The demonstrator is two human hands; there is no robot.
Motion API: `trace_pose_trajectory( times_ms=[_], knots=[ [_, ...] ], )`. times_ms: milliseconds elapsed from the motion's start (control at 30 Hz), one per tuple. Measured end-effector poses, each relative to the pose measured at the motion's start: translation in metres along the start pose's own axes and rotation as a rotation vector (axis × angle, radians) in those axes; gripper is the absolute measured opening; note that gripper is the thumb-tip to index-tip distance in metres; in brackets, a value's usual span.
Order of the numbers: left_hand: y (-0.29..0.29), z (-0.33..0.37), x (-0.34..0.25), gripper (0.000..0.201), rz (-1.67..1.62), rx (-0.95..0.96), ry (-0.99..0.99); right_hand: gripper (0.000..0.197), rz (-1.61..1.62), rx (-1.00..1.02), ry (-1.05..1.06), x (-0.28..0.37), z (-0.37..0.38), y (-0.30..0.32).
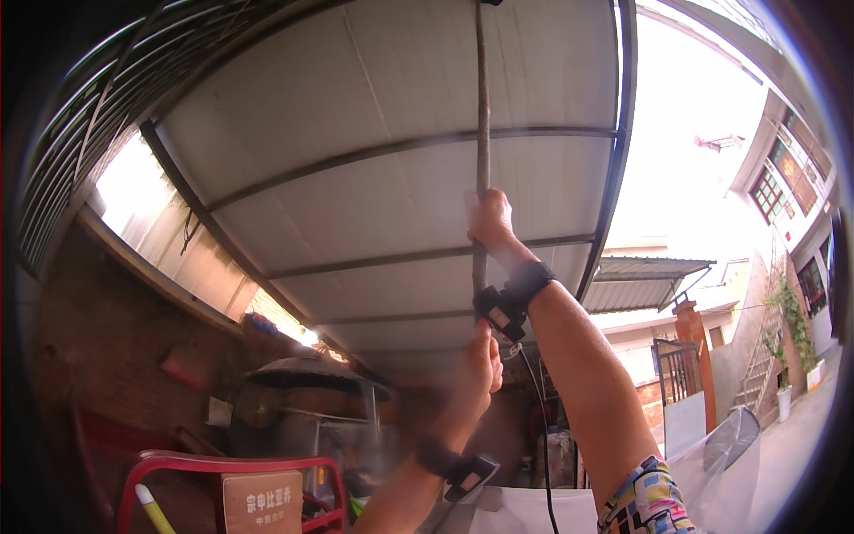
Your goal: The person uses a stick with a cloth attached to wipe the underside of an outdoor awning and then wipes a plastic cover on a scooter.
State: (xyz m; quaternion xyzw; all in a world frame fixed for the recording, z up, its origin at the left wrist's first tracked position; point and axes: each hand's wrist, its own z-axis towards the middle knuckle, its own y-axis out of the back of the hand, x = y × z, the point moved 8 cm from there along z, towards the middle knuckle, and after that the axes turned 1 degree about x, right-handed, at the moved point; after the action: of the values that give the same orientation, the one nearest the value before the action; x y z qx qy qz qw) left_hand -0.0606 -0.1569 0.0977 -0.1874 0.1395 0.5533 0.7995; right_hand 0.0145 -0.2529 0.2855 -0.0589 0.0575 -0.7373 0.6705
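A long, thin wooden pole (pixel 483 98) stands nearly upright in front of me and runs up out of the top of the view. My right hand (pixel 492 218) is raised high with its fingers wrapped round the pole. Lower down, my left hand (pixel 488 360) is closed about the pole's lower part, which the hand and wrist gear mostly hide. A small dark piece (pixel 489 2) shows at the pole's upper end; what it is I cannot make out. Black straps with small devices (pixel 514 303) sit on both wrists, and a black cable (pixel 544 427) hangs beside the right forearm.
Overhead spreads a pale roof (pixel 409 196) on dark metal beams. A red metal frame (pixel 236 465) with a brown board stands at lower left. Behind it are an umbrella-like cover (pixel 316 372) and a brick wall. Transparent sheeting (pixel 721 463) and a gate (pixel 680 383) are at right.
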Motion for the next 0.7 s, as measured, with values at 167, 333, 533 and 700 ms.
trace_pose_trajectory(
  times_ms=[167,333,533,700],
  knots=[
    [0.048,-0.003,-0.007,0.042,-0.051,-0.143,0.022,0.032,-0.093,0.094,0.14,0.003,-0.003,-0.079],
    [0.071,-0.011,-0.013,0.044,-0.045,-0.159,0.006,0.033,-0.08,0.213,0.189,-0.003,-0.01,-0.128],
    [0.073,-0.008,0.005,0.029,-0.064,-0.161,-0.063,0.034,0.011,0.184,0.166,-0.03,-0.017,-0.126],
    [0.058,-0.003,0.049,0.036,-0.113,-0.104,0.074,0.036,-0.008,0.176,0.131,-0.04,-0.026,-0.085]
  ],
)
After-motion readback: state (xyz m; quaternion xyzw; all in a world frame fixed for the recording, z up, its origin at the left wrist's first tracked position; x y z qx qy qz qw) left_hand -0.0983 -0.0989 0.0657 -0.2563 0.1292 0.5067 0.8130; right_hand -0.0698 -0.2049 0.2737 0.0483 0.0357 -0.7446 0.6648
